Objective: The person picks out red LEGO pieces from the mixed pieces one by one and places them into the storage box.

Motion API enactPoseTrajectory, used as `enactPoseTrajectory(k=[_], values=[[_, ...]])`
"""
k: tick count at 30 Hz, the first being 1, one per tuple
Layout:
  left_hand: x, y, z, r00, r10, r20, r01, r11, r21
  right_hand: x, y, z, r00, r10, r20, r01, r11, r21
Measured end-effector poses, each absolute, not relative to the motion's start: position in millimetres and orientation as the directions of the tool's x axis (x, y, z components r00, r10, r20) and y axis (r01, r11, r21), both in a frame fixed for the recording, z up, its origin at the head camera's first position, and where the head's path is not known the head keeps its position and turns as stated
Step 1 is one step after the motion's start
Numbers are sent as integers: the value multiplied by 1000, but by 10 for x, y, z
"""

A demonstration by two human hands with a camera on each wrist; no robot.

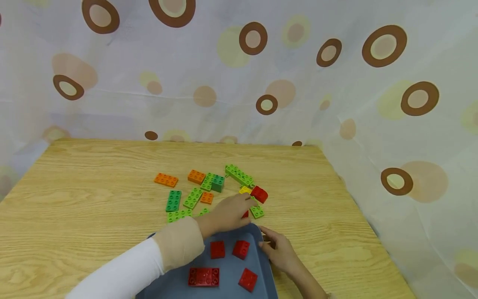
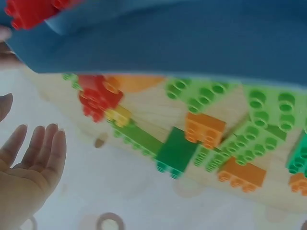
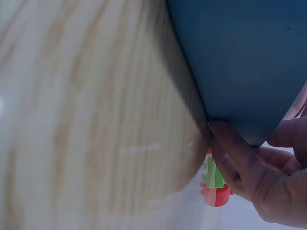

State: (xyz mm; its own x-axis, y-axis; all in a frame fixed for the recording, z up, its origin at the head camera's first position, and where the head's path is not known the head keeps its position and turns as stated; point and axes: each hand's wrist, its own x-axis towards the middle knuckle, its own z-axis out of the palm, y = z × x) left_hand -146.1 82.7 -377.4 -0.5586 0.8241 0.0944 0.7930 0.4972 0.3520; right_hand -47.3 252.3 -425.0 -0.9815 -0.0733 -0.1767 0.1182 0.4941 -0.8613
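Note:
A blue-grey tray [image 1: 229, 286] holds several red building bricks, one of them a longer red brick [image 1: 203, 277]. My left arm reaches across the tray, and the left hand [image 1: 233, 211] hovers past its far rim with fingers extended, holding nothing. Partly hidden under that hand is a red brick [image 1: 245, 214]; beyond the fingertips lie a yellow brick [image 1: 245, 189], a rounded red brick [image 1: 259, 194] and a light green brick [image 1: 257, 211]. My right hand [image 1: 280, 251] grips the tray's far right corner, fingers along the outer wall in the right wrist view.
Left of the left hand, several loose bricks lie on the wooden table [image 1: 93, 207], among them a dark green brick [image 1: 173, 201] and an orange brick [image 1: 166, 180]. Farther back lies a long light green piece [image 1: 239, 175]. A patterned curtain [image 1: 209, 66] hangs behind.

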Motion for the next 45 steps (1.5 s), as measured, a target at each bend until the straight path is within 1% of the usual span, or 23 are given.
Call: enactPoseTrajectory(k=[3,7,10,16,21,24,29,33,40,45], values=[[-1566,851,-3801,-596,799,75,772,546,326,-467,2523,-4246,-979,-66,-192,135,492,-860],[-1695,893,-3855,-645,764,19,736,614,286,-462,2522,-4252,-975,-55,-215,163,482,-861],[-1774,926,-3914,-661,750,11,722,632,282,-458,2515,-4255,-973,-50,-227,175,484,-857],[-1852,987,-4026,-671,741,-10,710,647,277,-465,2497,-4264,-972,-53,-230,176,491,-853],[-1866,1049,-4061,-696,715,-71,684,690,237,-490,2496,-4256,-974,-55,-218,163,497,-852],[-1862,1080,-4087,-700,707,-97,678,701,222,-489,2502,-4246,-974,-57,-219,163,496,-853],[-1849,1117,-4130,-688,716,-119,681,693,236,-481,2508,-4244,-972,-74,-222,161,480,-862],[-1847,1149,-4184,-692,711,-122,668,696,265,-480,2514,-4246,-972,-82,-220,157,470,-869],[-1837,1186,-4230,-711,696,-98,644,701,307,-469,2537,-4243,-977,-86,-196,133,474,-870],[-1826,1195,-4239,-704,706,-79,648,684,336,-460,2550,-4249,-977,-83,-194,131,479,-868]])
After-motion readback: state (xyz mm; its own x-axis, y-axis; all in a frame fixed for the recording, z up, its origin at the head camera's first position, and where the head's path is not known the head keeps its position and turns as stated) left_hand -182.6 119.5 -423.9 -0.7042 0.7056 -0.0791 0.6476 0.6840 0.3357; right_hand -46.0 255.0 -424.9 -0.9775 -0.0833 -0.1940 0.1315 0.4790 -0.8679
